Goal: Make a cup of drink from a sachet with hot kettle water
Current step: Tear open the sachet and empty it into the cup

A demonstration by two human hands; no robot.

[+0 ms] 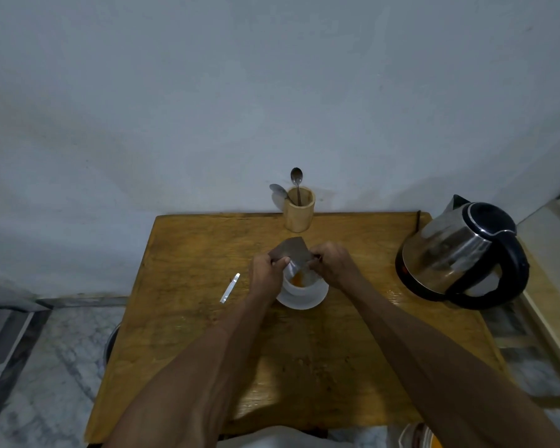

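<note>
A white cup (pixel 296 291) stands on a white saucer (pixel 317 299) at the middle of the wooden table (pixel 191 318). Orange powder lies inside the cup. Both hands hold a brown sachet (pixel 293 250) tilted over the cup, its silver inside facing down. My left hand (pixel 267 270) pinches the sachet's left edge. My right hand (pixel 333 261) pinches its right edge. A steel kettle (pixel 459 250) with a black handle and lid sits at the table's right edge.
A wooden holder (pixel 299 210) with two spoons (pixel 296 179) stands at the table's far edge by the wall. A torn silver strip (pixel 230 287) lies left of the cup. Marble floor surrounds the table; a wooden frame is on the right.
</note>
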